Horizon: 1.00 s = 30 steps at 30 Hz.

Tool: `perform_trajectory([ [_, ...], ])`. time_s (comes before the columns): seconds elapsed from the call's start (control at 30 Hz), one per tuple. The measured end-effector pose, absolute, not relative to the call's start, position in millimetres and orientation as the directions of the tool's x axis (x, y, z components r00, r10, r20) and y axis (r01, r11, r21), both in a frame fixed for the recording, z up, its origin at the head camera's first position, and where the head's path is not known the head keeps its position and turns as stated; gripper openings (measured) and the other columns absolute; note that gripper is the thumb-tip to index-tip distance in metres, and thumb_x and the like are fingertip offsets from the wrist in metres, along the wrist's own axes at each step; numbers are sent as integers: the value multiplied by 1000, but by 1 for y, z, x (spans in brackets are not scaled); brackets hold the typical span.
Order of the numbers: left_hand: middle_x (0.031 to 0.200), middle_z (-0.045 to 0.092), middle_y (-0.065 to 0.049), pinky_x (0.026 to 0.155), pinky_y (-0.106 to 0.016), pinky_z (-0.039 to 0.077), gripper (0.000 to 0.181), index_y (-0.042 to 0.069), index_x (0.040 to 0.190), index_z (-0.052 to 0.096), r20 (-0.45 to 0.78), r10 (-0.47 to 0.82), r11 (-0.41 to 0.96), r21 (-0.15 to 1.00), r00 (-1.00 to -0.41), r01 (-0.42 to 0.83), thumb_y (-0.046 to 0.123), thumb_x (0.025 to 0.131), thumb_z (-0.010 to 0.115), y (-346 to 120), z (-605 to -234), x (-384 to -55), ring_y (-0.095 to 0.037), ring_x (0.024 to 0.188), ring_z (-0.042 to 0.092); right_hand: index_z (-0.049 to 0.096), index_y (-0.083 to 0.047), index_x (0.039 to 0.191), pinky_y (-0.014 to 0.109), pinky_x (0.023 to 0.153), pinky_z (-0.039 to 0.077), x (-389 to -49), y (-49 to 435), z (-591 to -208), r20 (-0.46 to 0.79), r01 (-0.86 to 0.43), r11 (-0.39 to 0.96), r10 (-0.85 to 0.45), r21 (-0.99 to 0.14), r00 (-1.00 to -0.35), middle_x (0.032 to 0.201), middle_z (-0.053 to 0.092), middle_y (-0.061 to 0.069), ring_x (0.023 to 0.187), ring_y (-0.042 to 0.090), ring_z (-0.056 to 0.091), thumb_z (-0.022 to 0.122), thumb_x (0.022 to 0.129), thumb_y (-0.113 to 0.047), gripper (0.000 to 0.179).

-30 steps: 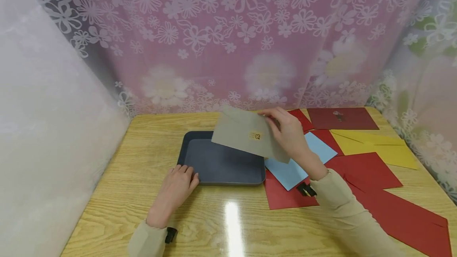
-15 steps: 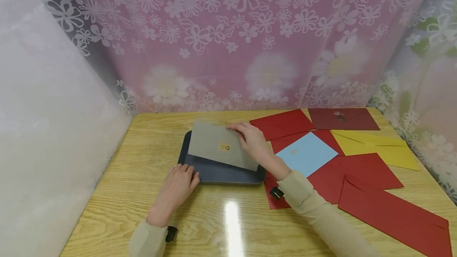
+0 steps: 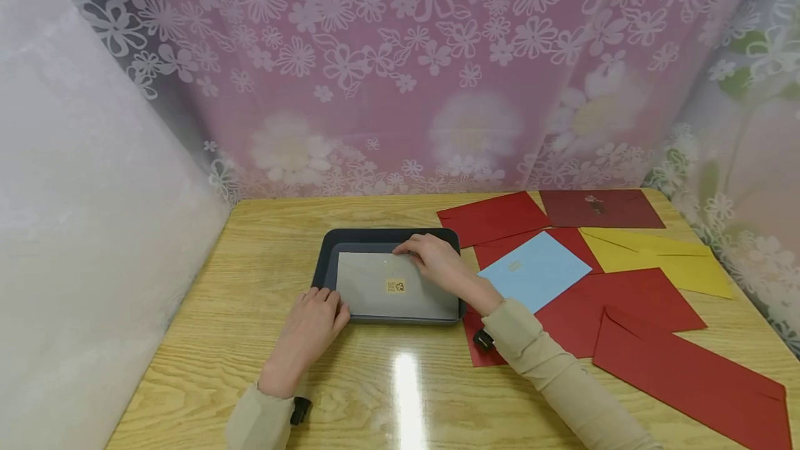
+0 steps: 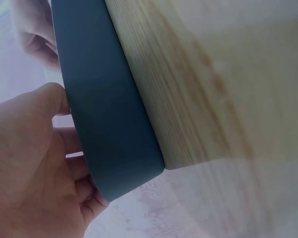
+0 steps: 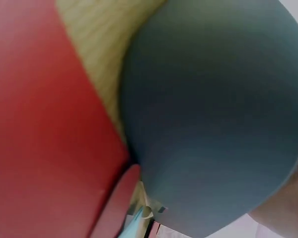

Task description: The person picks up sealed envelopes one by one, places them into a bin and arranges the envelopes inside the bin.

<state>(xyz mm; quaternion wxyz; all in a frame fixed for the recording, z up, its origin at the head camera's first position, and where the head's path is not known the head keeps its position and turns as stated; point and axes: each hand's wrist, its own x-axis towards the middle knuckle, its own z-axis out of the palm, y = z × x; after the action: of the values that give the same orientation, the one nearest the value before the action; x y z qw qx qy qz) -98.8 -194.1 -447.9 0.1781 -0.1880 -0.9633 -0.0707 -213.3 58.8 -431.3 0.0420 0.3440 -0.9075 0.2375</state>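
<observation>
A grey envelope (image 3: 369, 290) with a small gold label lies in the dark blue-grey tray (image 3: 387, 236), near its front side. My right hand (image 3: 440, 266) holds this envelope at its far edge, fingertips together there; the thumb is hidden. My left hand (image 3: 312, 321) holds the tray's front left corner. In the left wrist view, the left hand (image 4: 35, 153) has its thumb and fingers at the rim of the tray (image 4: 104, 114). The right wrist view shows mostly the outer wall of the tray (image 5: 213, 109), with part of a hand at the right edge.
Right of the tray lie a light blue envelope (image 3: 537, 269), several red envelopes (image 3: 687, 380), a maroon one (image 3: 619, 208) and a yellow one (image 3: 681, 266), partly overlapping. A flowered curtain (image 3: 387, 89) hangs behind the wooden table (image 3: 262, 248).
My right hand has brought the grey envelope leftward from over the blue envelope and lowered it into the tray. The blue envelope is now uncovered. My left hand has stayed at the tray's corner.
</observation>
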Motion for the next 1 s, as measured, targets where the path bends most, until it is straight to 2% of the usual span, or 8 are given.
perform_trajectory([
  [0.23, 64, 37, 1, 62, -31, 32, 34, 12, 67, 46, 383, 336, 918, 70, -860, 389, 14, 96, 65, -193, -448, -99, -19, 61, 35, 72, -13, 126, 39, 84, 51, -212, 62, -434, 188, -651, 677, -629, -343, -754, 119, 70, 7, 104, 25, 65, 66, 99, -13, 27],
  [0.4, 64, 36, 2, 62, -31, 33, 36, 13, 67, 45, 383, 335, 917, 79, -861, 392, 14, 96, 65, -193, -447, -98, -19, 61, 34, 72, -13, 125, 43, 93, 50, -211, 67, -428, 181, -650, 675, -632, -347, -753, 123, 70, 8, 112, 30, 62, 67, 99, -16, 27],
  [0.57, 64, 34, 3, 62, -31, 33, 36, 13, 67, 45, 393, 345, 913, 71, -853, 402, 14, 96, 66, -194, -446, -98, -19, 61, 34, 72, -16, 121, 47, 103, 46, -207, 79, -409, 221, -616, 680, -581, -397, -783, 124, 69, 5, 120, 29, 60, 66, 99, -19, 23],
  [0.73, 64, 35, 3, 62, -31, 33, 35, 13, 68, 46, 393, 347, 912, 70, -852, 404, 14, 96, 66, -194, -446, -98, -19, 61, 34, 73, -16, 114, 41, 94, 50, -204, 97, -397, 364, -642, 660, -529, -390, -766, 115, 71, 2, 108, 23, 60, 67, 99, -21, 17],
  [0.83, 64, 36, 3, 62, -31, 33, 34, 13, 68, 46, 387, 344, 913, 74, -855, 401, 14, 96, 66, -194, -446, -98, -19, 61, 34, 74, -14, 110, 38, 83, 51, -203, 111, -394, 445, -661, 657, -500, -364, -743, 109, 71, 2, 102, 22, 58, 70, 97, -20, 15],
  [1.0, 64, 37, 2, 63, -31, 33, 34, 13, 68, 47, 377, 344, 916, 68, -860, 396, 15, 96, 66, -193, -447, -97, -19, 61, 35, 75, -13, 106, 38, 77, 53, -197, 142, -393, 511, -648, 692, -450, -319, -732, 104, 71, 3, 99, 22, 58, 75, 93, -19, 15],
])
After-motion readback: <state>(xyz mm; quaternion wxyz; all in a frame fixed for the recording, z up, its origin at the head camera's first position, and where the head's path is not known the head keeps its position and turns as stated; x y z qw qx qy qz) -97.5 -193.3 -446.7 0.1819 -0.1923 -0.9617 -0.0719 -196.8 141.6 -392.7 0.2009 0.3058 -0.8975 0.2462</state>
